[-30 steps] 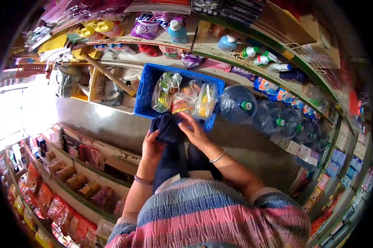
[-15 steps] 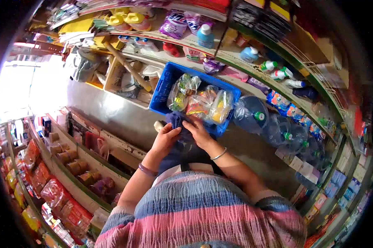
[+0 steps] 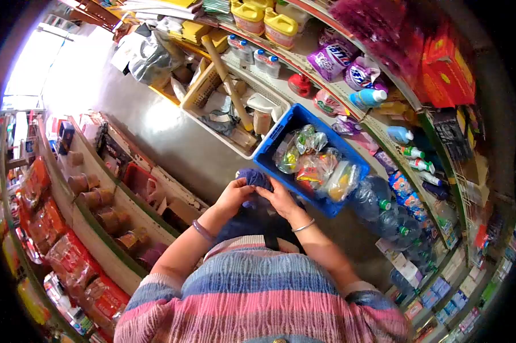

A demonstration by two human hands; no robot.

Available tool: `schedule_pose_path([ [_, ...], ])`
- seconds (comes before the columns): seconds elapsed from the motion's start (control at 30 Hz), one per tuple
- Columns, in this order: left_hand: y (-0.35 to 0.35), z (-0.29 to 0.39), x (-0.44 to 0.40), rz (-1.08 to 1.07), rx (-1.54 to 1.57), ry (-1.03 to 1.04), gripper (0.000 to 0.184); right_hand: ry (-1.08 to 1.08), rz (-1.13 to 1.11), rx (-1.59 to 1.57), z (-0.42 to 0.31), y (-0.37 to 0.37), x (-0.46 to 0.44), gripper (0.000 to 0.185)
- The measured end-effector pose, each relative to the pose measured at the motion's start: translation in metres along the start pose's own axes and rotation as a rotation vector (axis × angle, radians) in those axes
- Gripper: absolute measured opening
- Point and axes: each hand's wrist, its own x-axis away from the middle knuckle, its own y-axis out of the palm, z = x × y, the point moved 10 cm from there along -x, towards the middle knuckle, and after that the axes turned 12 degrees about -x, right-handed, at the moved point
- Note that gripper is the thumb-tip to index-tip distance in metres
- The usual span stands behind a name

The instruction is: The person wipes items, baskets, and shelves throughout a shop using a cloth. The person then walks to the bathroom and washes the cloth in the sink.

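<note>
A bunched dark blue-purple cloth [image 3: 254, 176] is pinched between my two hands in front of my waist. My left hand [image 3: 234, 195] grips its left side, thumb and fingers pressed together. On the other side my right hand [image 3: 280, 198] holds it with fingers closed; part of the cloth is hidden under the fingers. Just beyond and to the right of my hands, a blue plastic crate [image 3: 329, 209] stands on the floor. Clear-wrapped packages [image 3: 313, 175] with yellow and red colours lie inside it.
Left of the blue crate stands a cream crate [image 3: 212, 132] with a long tan pole [image 3: 228, 86] across it. Large clear water bottles [image 3: 372, 197] stand on the right. Shelves hold yellow jugs [image 3: 282, 27] ahead and brown jars [image 3: 114, 219] on the left.
The view has turned, so the crates and shelves appear further right and tilted. Both hands still hold the cloth, which looks more bunched up now.
</note>
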Motion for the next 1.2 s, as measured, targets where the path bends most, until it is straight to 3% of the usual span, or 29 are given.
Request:
schedule_pose_path([
  [0.17,-0.022,0.019,-0.023,-0.027,-0.396,-0.03,0.028,-0.004,0.121,0.117,0.038,-0.017,-0.023,0.032],
  [0.27,-0.029,0.034,-0.036,0.011,-0.601,-0.016,0.034,0.082,0.211,0.077,0.052,-0.041,-0.032,0.036],
  [0.37,-0.073,0.042,-0.061,0.168,-0.508,0.189,0.04,0.139,0.277,-0.06,0.055,-0.06,-0.054,0.037],
  [0.43,-0.106,0.055,-0.075,0.194,-0.545,0.182,0.044,0.227,0.329,-0.243,0.064,-0.072,-0.067,0.039],
  [0.57,-0.206,0.072,-0.126,0.409,-0.614,0.154,0.043,0.129,0.447,-0.085,0.095,-0.118,-0.104,0.041],
  [0.63,-0.251,0.08,-0.166,0.461,-0.526,0.116,0.042,0.165,0.429,-0.202,0.09,-0.112,-0.124,0.044],
  [0.7,-0.296,0.1,-0.218,0.531,-0.702,0.179,0.046,0.231,0.52,-0.229,0.103,-0.116,-0.142,0.045],
  [0.8,-0.354,0.134,-0.298,0.6,-0.882,0.266,0.054,0.258,0.723,-0.224,0.132,-0.127,-0.172,0.047],
  [0.83,-0.364,0.152,-0.315,0.622,-0.86,0.199,0.056,0.301,0.821,-0.247,0.15,-0.131,-0.178,0.045],
  [0.87,-0.375,0.172,-0.342,0.584,-0.944,0.197,0.051,0.265,0.777,-0.377,0.144,-0.112,-0.2,0.041],
  [0.93,-0.411,0.196,-0.407,0.589,-1.03,0.264,0.036,0.233,0.824,-0.295,0.184,-0.125,-0.224,0.039],
  [1.03,-0.432,0.248,-0.468,0.589,-0.926,0.319,0.041,0.226,0.795,-0.351,0.187,-0.1,-0.272,0.037],
  [1.07,-0.437,0.269,-0.481,0.715,-0.982,0.37,0.046,0.226,0.798,-0.33,0.191,-0.097,-0.286,0.037],
  [1.1,-0.432,0.286,-0.494,0.677,-1.007,0.258,0.045,0.225,0.801,-0.307,0.197,-0.098,-0.297,0.037],
  [1.13,-0.445,0.282,-0.534,0.562,-0.85,0.298,0.05,0.205,0.792,-0.289,0.212,-0.104,-0.306,0.036],
  [1.2,-0.451,0.302,-0.573,0.541,-0.734,0.535,0.06,0.214,0.825,-0.291,0.217,-0.102,-0.33,0.036],
])
